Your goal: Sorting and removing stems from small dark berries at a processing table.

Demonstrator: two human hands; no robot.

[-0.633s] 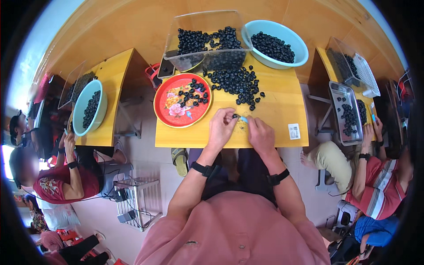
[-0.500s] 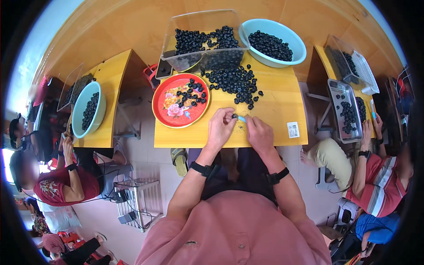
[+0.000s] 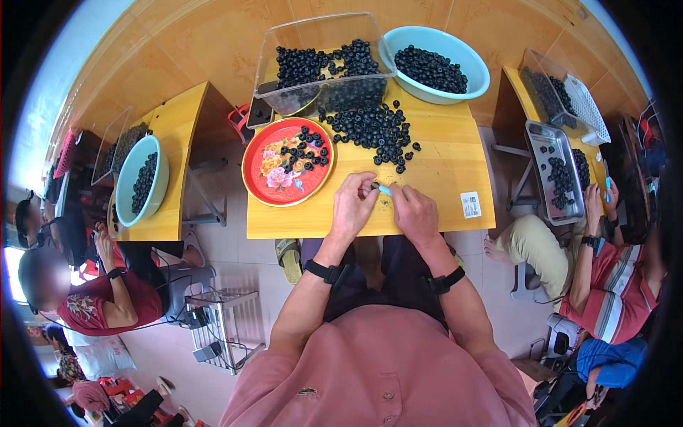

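My left hand (image 3: pixel 353 208) pinches a small round black part (image 3: pixel 375 186) between thumb and fingertips, low over the front of the yellow table (image 3: pixel 445 153). Against that part rests the tip of a slim light-blue tool (image 3: pixel 385 190), gripped in my right hand (image 3: pixel 415 213); its exact kind is hidden by my fingers. Just beyond my hands spreads a loose pile of black ring-like parts (image 3: pixel 366 132). To the left, a red flowered round tray (image 3: pixel 267 192) bears several of the same parts on its right side. Dark specks dot the wood beneath my hands.
Behind the pile stands a clear plastic bin (image 3: pixel 313 25) with more black parts, beside a light-blue basin (image 3: pixel 484 78) full of them. A white label (image 3: pixel 470 205) lies at the right. People work at side tables, left and right, with a basin (image 3: pixel 162 178) and metal tray (image 3: pixel 533 153).
The whole view has shifted slightly. My hands keep nearly the same place and grip, with the black part turned a little between my left fingers.
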